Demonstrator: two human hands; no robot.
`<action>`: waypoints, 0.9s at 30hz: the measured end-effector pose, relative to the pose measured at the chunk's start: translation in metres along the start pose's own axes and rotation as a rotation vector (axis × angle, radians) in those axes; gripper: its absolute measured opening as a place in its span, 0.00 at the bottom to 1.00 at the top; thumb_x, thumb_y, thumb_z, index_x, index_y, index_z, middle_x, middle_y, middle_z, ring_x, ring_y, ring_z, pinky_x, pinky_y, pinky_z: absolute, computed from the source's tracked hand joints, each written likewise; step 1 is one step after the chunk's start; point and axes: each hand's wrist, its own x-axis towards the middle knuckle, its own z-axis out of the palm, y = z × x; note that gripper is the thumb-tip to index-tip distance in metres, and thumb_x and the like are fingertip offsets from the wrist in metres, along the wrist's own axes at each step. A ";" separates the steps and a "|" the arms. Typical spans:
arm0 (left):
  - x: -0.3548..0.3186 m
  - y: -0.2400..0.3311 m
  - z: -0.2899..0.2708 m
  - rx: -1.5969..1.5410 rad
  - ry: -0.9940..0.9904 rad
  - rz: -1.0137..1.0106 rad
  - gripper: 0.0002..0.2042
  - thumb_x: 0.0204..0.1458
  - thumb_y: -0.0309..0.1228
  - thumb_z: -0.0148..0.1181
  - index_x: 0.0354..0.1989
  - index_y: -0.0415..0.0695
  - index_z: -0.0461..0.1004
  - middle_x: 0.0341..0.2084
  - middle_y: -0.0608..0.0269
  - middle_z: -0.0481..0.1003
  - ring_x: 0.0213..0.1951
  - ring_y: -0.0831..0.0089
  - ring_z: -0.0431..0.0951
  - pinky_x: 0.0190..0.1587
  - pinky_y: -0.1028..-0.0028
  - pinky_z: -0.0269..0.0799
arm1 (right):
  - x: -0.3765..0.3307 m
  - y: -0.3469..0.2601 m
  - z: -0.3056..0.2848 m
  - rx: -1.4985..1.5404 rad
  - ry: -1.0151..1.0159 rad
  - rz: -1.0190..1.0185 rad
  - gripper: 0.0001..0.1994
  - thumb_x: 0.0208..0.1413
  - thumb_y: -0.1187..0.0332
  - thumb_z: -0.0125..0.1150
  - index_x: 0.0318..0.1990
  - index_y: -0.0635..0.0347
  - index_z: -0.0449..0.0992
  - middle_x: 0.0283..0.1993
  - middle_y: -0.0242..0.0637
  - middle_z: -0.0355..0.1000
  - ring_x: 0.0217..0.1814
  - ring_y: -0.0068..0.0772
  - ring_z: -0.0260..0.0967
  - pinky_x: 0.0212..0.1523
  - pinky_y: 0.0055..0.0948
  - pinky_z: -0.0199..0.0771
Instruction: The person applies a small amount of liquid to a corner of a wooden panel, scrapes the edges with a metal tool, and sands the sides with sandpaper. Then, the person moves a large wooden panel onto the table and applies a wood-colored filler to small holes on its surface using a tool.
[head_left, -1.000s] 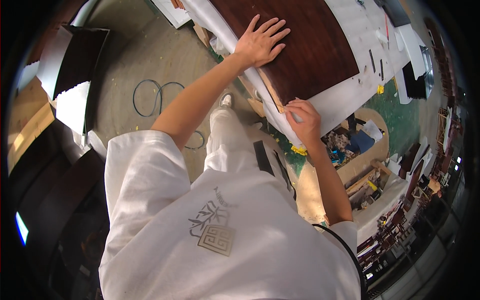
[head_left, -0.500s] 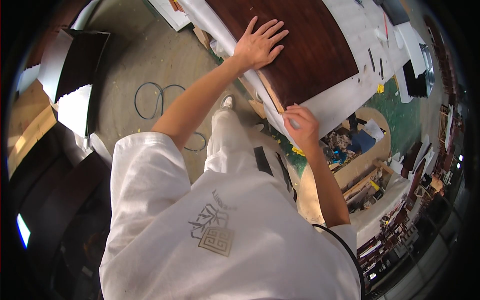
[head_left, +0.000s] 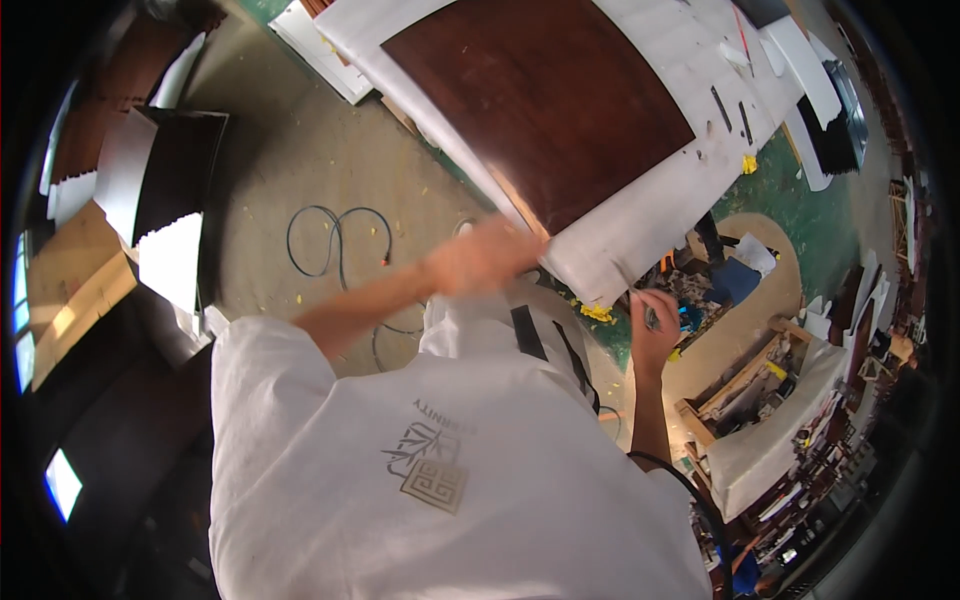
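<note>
A dark reddish-brown wooden panel (head_left: 545, 105) lies on a white-covered workbench (head_left: 610, 260), its pale raw edge facing me. My left hand (head_left: 485, 258) is smeared by motion beside the panel's near corner, so its fingers cannot be read. Just off the bench's front corner, my right hand (head_left: 652, 318) is closed with fingers pinched together. Something thin and greyish shows at its fingertips, too small and blurred to name.
A blue hose (head_left: 335, 235) loops over the floor on the left. Dark and white panels (head_left: 170, 180) stand farther left. Below the bench's right end sits a bin of scraps (head_left: 735, 275), with a wooden crate (head_left: 740, 370) nearer. Dark strips (head_left: 722, 108) lie on the bench.
My left hand has lifted off the panel's top and swung back toward me. My right hand has left the panel's corner and moved right and nearer. The view has shifted slightly.
</note>
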 end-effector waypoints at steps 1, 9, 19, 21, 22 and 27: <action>-0.020 0.013 0.025 0.109 -0.065 0.095 0.26 0.54 0.35 0.64 0.63 0.42 0.74 0.63 0.55 0.74 0.66 0.55 0.72 0.78 0.46 0.53 | -0.012 0.012 -0.011 0.027 0.041 0.110 0.06 0.60 0.75 0.72 0.43 0.65 0.83 0.45 0.36 0.78 0.44 0.29 0.77 0.45 0.27 0.78; 0.021 0.037 0.040 -0.366 0.455 -0.925 0.17 0.63 0.43 0.65 0.42 0.38 0.84 0.38 0.56 0.85 0.37 0.68 0.86 0.43 0.69 0.81 | -0.081 0.079 -0.013 0.340 0.156 0.513 0.08 0.61 0.72 0.72 0.44 0.66 0.84 0.39 0.29 0.78 0.40 0.19 0.72 0.44 0.23 0.73; 0.071 0.035 0.026 -0.434 0.382 -1.280 0.22 0.57 0.47 0.72 0.31 0.34 0.85 0.25 0.58 0.83 0.31 0.74 0.83 0.39 0.74 0.80 | -0.074 0.101 -0.024 0.465 0.206 0.485 0.07 0.61 0.73 0.72 0.44 0.66 0.83 0.36 0.25 0.77 0.38 0.15 0.70 0.41 0.19 0.71; 0.057 0.020 0.030 -0.446 0.368 -1.293 0.19 0.58 0.41 0.73 0.30 0.34 0.83 0.26 0.58 0.82 0.30 0.75 0.82 0.38 0.75 0.80 | -0.069 0.109 -0.023 0.469 0.214 0.510 0.07 0.62 0.72 0.71 0.44 0.65 0.83 0.35 0.23 0.76 0.36 0.13 0.68 0.39 0.18 0.68; 0.052 0.014 0.034 -0.499 0.403 -1.278 0.18 0.58 0.40 0.73 0.30 0.34 0.83 0.26 0.58 0.82 0.30 0.74 0.82 0.38 0.75 0.80 | -0.058 0.101 -0.025 0.493 0.193 0.553 0.07 0.64 0.73 0.69 0.46 0.66 0.83 0.37 0.22 0.76 0.37 0.12 0.68 0.40 0.15 0.67; 0.045 0.007 0.039 -0.629 0.440 -1.235 0.15 0.59 0.36 0.73 0.31 0.36 0.82 0.28 0.58 0.82 0.32 0.72 0.82 0.41 0.72 0.82 | 0.033 0.097 -0.009 0.554 0.211 0.518 0.07 0.63 0.73 0.70 0.45 0.66 0.83 0.35 0.21 0.76 0.35 0.11 0.66 0.38 0.16 0.67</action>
